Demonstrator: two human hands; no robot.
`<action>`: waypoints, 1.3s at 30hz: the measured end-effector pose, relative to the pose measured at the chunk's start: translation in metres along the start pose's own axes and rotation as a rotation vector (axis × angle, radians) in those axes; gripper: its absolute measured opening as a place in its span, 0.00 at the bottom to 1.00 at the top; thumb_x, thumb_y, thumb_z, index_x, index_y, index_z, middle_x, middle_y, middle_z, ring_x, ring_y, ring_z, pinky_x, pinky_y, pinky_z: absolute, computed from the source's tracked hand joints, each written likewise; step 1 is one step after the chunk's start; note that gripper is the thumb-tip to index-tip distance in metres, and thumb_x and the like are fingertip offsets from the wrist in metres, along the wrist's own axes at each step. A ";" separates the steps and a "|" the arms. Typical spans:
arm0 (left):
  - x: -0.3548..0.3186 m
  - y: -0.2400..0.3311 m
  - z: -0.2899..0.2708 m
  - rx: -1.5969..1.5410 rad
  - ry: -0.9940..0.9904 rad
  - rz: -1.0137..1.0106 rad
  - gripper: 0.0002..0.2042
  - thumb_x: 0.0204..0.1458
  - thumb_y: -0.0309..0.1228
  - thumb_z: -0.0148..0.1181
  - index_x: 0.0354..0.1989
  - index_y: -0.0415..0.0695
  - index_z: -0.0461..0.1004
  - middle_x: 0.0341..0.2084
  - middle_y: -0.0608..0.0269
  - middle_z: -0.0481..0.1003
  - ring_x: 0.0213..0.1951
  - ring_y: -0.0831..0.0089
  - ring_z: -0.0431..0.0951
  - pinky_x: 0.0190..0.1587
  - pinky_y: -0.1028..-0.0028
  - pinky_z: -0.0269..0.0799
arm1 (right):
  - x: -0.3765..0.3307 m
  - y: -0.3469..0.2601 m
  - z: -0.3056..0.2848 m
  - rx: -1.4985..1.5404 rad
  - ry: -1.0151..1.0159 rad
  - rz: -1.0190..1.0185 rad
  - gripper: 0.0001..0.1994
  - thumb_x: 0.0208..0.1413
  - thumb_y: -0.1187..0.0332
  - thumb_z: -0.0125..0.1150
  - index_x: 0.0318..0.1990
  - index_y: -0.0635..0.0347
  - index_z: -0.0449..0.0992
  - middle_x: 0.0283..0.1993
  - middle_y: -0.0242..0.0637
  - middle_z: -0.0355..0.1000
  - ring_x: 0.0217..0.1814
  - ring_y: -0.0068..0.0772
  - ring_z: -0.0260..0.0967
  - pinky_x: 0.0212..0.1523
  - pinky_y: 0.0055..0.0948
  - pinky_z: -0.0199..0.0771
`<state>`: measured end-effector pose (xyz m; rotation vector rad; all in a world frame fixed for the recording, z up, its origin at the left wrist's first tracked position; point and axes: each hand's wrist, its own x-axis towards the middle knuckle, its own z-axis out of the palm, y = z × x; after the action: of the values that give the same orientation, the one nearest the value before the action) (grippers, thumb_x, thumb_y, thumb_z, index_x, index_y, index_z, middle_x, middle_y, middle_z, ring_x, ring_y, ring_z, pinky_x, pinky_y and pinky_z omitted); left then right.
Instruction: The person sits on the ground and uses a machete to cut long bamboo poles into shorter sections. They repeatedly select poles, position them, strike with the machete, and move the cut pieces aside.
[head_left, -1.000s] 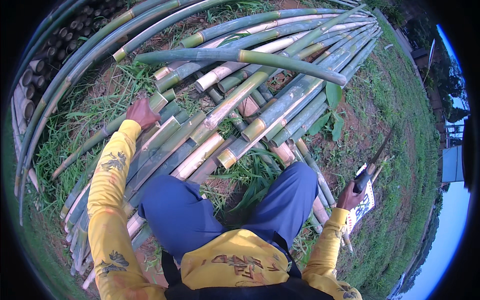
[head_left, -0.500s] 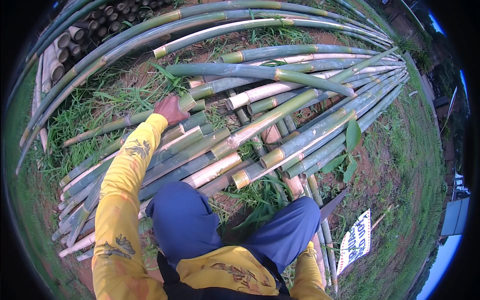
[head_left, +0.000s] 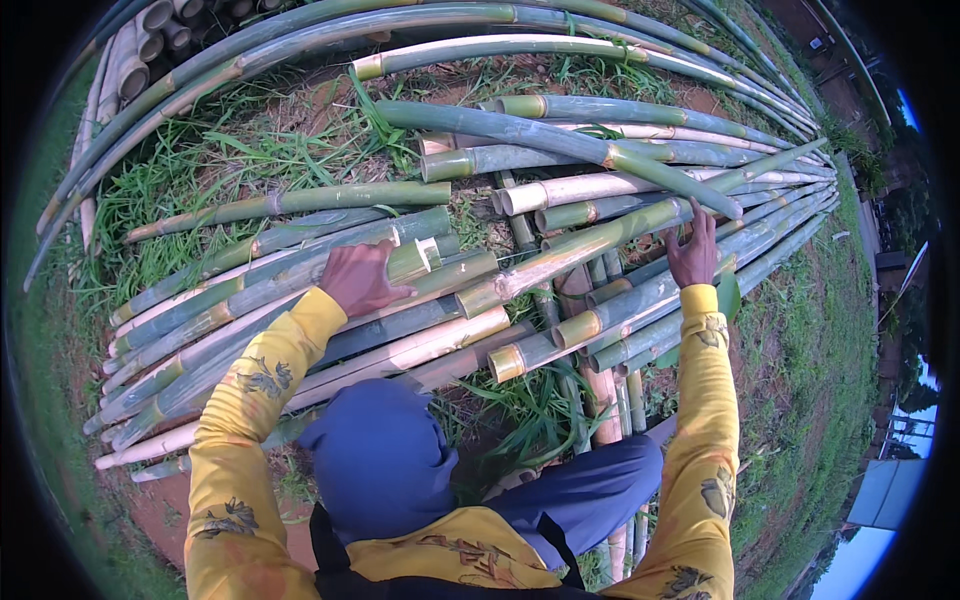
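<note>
While both arms stretch forward over the bamboo pile (head_left: 300,300), the left hand (head_left: 362,278) lies on a green pole (head_left: 250,290), fingers curled loosely over its cut end near the pile's middle. The right hand (head_left: 693,252) rests with fingers spread flat on a yellowish pole (head_left: 590,250), gripping nothing. Grass (head_left: 250,160) grows between the stacks.

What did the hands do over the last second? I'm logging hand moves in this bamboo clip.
The right hand let go of the dark tool it held low at the side and came up onto the bamboo poles. The left hand stayed pressed on the cut pole ends. The pile looks unmoved.
</note>
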<state>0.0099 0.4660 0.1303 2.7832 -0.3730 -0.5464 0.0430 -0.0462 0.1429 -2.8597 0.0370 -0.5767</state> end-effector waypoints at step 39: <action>-0.161 0.033 0.005 -0.831 0.314 -0.029 0.25 0.63 0.47 0.57 0.54 0.33 0.73 0.40 0.56 0.74 0.41 0.71 0.75 0.48 0.70 0.69 | -0.199 0.194 -0.099 0.039 0.235 0.876 0.30 0.46 0.54 0.68 0.53 0.66 0.73 0.43 0.58 0.78 0.46 0.56 0.79 0.50 0.46 0.76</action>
<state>-0.1424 0.4829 0.1886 2.0145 -0.0135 -0.1864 -0.1747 -0.2424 0.1133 -2.3630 1.2081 -0.6707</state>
